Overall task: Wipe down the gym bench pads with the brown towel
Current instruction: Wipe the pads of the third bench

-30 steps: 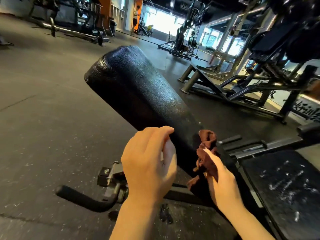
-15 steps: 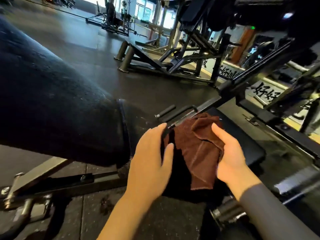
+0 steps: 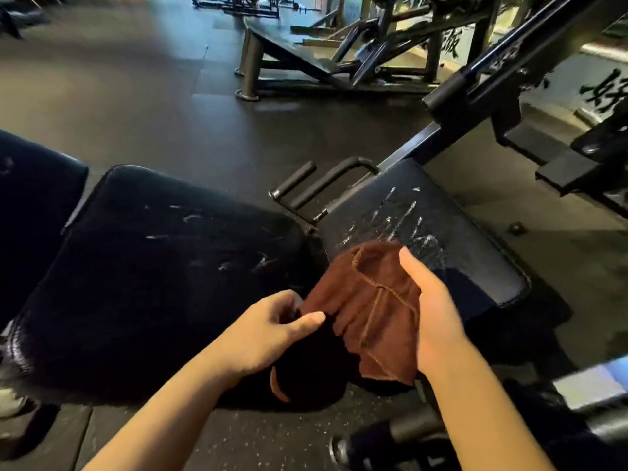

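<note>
Holding the brown towel between two bench pads

Nearest the camera, two bare forearms reach forward over the speckled rubber floor (image 3: 210, 433). The left hand (image 3: 268, 329) pinches the lower left edge of the brown towel (image 3: 368, 307) between thumb and curled fingers. The right hand (image 3: 430, 312) grasps the towel's right side, thumb laid along the cloth and the other fingers hidden behind it. The towel hangs loosely folded between the two hands, its stitched hem visible, with a further corner drooping in shadow below the left hand. Whether the cloth touches a pad cannot be told.

Just beyond the hands lie two black pads. The left pad (image 3: 153, 266) is large, slightly tilted, and carries scattered pale scuffs. The right pad (image 3: 452, 253) sits just beside it across a narrow gap and shows a cluster of white streaks near the towel's upper edge. The towel is over the gap, overlapping the near left corner of the right pad.

Behind the gap, a black handle (image 3: 326, 185) with foam grips projects from the bench frame. Farther off, a steel machine frame (image 3: 339, 59) stands on the dark floor, and a wall sign (image 3: 605, 90) with large dark characters appears at far right.
</note>
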{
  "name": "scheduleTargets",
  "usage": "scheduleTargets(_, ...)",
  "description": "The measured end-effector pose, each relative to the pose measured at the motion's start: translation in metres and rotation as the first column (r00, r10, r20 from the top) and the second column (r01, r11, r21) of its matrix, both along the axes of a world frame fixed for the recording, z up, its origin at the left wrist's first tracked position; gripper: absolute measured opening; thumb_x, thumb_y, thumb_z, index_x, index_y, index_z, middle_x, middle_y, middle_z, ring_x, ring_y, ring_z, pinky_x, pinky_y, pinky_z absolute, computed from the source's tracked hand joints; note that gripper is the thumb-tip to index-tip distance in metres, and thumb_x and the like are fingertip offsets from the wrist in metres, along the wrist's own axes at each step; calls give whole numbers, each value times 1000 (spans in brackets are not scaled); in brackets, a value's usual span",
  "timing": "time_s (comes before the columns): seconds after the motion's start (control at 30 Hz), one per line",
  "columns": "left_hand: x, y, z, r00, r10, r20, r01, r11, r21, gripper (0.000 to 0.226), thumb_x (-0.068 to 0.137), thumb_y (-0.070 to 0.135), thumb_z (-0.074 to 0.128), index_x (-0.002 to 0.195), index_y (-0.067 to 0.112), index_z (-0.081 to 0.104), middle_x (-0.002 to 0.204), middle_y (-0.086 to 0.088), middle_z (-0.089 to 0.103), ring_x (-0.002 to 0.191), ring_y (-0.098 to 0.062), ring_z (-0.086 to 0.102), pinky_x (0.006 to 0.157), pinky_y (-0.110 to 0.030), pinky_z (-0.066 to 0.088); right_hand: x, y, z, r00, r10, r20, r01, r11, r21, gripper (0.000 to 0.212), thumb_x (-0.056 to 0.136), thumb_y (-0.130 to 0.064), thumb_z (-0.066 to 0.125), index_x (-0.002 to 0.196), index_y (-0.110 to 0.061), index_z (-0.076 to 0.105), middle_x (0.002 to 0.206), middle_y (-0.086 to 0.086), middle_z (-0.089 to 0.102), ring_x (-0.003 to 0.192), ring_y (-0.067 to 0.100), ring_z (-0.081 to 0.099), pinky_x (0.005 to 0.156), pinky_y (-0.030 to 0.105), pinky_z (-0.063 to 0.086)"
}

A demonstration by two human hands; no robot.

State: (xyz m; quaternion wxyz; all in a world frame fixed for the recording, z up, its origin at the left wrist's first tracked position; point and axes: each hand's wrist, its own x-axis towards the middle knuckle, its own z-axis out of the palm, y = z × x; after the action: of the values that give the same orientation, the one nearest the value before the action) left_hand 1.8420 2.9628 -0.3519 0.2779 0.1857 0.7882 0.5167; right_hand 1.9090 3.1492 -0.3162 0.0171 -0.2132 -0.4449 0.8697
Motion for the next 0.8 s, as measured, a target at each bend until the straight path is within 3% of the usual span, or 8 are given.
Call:
scheduleTargets(0.13, -2, 45, -8, 992, 50, 117, -51, 999, 5, 30, 90, 38, 69, 86, 13, 54, 73, 3, 58, 70, -13, 57, 65, -33, 45, 0, 44, -10, 995, 71, -64, -70, 997, 17, 76, 92, -66, 29, 97, -10, 79, 115, 19, 70, 109, 31, 68, 89, 46, 55)
scheduleTargets(0.27, -1, 72, -9, 977, 177, 121, -185, 981, 60, 32, 92, 37, 67, 78, 18, 46, 70, 4, 54, 68, -12, 54, 63, -33, 45, 2, 61, -22, 977, 94, -191, -96, 995, 0, 76, 90, -64, 24, 90, -13, 81, 112, 16, 72, 107, 28, 69, 88, 37, 57)
scheduleTargets(0.4, 4, 79, -21, 960, 269, 73, -273, 961, 52, 36, 79, 48, 67, 81, 18, 48, 78, -2, 49, 74, -17, 49, 68, -39, 42, 5, 47, -45, 935, 305, -181, -244, 924, 294, 69, 96, -53, 19, 92, -20, 79, 118, 9, 71, 118, 21, 63, 94, 26, 51)
scheduleTargets(0.5, 9, 86, -31, 943, 305, 132, -318, 944, 92, 24, 94, 30, 63, 81, 17, 48, 80, -3, 50, 75, -16, 46, 71, -35, 37, 20, 46, -52, 917, 392, -74, -335, 858, 388, 53, 86, -72, 41, 101, -37, 78, 122, -10, 69, 121, 5, 59, 98, 20, 46)
scheduleTargets(0.57, 10, 94, -31, 936, 272, 224, -308, 940, 146, 21, 98, 22, 59, 78, 19, 52, 81, -2, 57, 74, -13, 51, 70, -30, 40, 30, 49, -47, 909, 418, -1, -366, 797, 481, 39, 80, -71, 57, 103, -45, 74, 111, -28, 69, 115, -8, 58, 93, 11, 45)
scheduleTargets(0.63, 11, 106, -30, 933, 213, 291, -283, 932, 226, 22, 97, 15, 60, 76, 18, 55, 74, -1, 58, 67, -12, 53, 61, -24, 42, 39, 56, -45, 915, 398, 71, -360, 723, 589, 16, 97, -51, 44, 107, -49, 57, 97, -49, 60, 104, -28, 50, 80, -4, 38)
scheduleTargets(0.7, 14, 116, -29, 933, 161, 321, -259, 921, 290, 23, 96, 10, 60, 74, 16, 58, 64, 2, 59, 59, -10, 55, 54, -19, 44, 45, 61, -44, 906, 417, 79, -341, 603, 721, 30, 95, -51, 30, 124, -55, 39, 122, -57, 41, 121, -32, 30, 90, -8, 25)
scheduleTargets(0.8, 17, 125, -30, 936, 80, 343, -215, 901, 378, 20, 97, 10, 59, 78, 14, 64, 66, 0, 64, 58, -12, 60, 53, -22, 48, 49, 73, -48, 915, 387, 111, -262, 362, 895, 36, 98, -52, 31, 134, -58, 31, 146, -43, 26, 138, -21, 16, 106, -1, 16)
